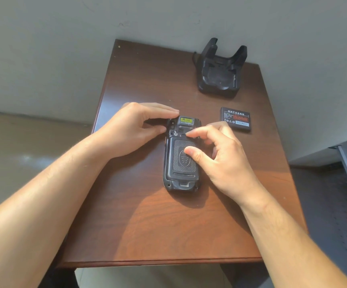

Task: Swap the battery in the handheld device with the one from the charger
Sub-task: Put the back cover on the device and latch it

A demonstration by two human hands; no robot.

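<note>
The head camera looks down on a small brown table (147, 215) against a grey wall. A black handheld device (180, 163) lies face down near the middle of the table, its back cover in place. The left hand (131, 132) grips the device's top left edge, fingers curled over the upper end. The right hand (220, 161) rests on the cover, thumb pressing the textured panel and forefinger reaching to the latch near the top. A loose battery (236, 119) lies flat on the table just right of the device. The empty charger (219, 69) stands at the far right corner, well apart.
</note>
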